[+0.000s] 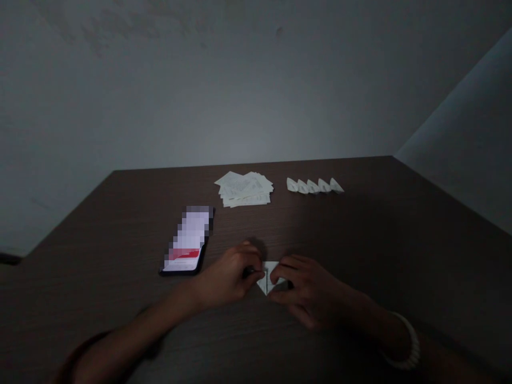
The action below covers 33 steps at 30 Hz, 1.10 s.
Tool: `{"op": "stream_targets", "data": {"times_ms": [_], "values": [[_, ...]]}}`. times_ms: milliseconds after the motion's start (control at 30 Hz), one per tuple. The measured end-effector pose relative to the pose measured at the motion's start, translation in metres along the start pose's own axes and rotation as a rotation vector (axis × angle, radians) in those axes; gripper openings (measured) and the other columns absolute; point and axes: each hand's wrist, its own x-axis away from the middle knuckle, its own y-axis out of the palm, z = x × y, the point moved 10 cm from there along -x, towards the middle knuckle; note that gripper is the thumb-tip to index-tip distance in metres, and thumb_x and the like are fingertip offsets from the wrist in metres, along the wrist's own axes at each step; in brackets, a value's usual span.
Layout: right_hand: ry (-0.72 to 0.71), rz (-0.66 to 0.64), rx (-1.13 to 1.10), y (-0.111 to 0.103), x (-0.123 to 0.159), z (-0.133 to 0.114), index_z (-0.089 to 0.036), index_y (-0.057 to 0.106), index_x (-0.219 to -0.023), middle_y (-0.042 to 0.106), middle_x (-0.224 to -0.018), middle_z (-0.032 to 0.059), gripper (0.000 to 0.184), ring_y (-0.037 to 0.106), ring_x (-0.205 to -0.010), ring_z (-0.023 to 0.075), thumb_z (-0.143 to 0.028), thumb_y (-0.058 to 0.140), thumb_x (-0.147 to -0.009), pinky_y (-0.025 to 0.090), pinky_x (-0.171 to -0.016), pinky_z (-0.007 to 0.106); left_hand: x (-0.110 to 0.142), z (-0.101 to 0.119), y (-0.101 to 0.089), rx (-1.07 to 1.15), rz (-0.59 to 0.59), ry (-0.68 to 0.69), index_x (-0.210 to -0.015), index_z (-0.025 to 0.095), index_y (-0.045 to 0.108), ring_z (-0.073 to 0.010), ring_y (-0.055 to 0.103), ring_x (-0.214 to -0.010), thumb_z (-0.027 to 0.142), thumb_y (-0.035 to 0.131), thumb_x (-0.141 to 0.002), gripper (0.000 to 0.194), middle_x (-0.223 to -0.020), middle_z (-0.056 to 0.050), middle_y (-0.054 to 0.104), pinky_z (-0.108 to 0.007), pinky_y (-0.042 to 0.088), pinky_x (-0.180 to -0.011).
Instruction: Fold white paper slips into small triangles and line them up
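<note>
A small piece of white folded paper (271,265) lies on the table between my hands, its lower corner pointing toward me. A crease or fold edge runs down its middle. My left hand (234,271) is closed, with thumb and finger pinching the paper's left side. From the other side, my right hand (310,285) has its curled fingers and thumb closed on the right part of the paper. Both hands cover parts of the sheet, so its full outline is hidden.
A phone (186,240) with a lit, partly blurred screen lies left of my hands. Farther back is a loose pile of paper sheets (246,189). Several folded paper pieces (314,186) stand in a row to its right. Behind the brown table (380,224) rises a wall.
</note>
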Motion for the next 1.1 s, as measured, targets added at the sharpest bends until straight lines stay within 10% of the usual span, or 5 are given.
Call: {"op": "stream_targets", "data": {"times_ms": [1100], "values": [[-0.025,-0.011,-0.028,0.001,0.001,-0.003,-0.020,0.063,-0.102,0.060,-0.105,0.0047,0.028,0.051,-0.092,0.0203,-0.017,0.055,-0.076,0.038,-0.078,0.036,0.002,-0.014,-0.001,0.051,0.151,-0.133,-0.072,0.016,0.059,-0.0194,0.053,-0.081,0.014,0.057,-0.076,0.005,-0.081,-0.004,0.056,-0.035,0.043,-0.070]]}}
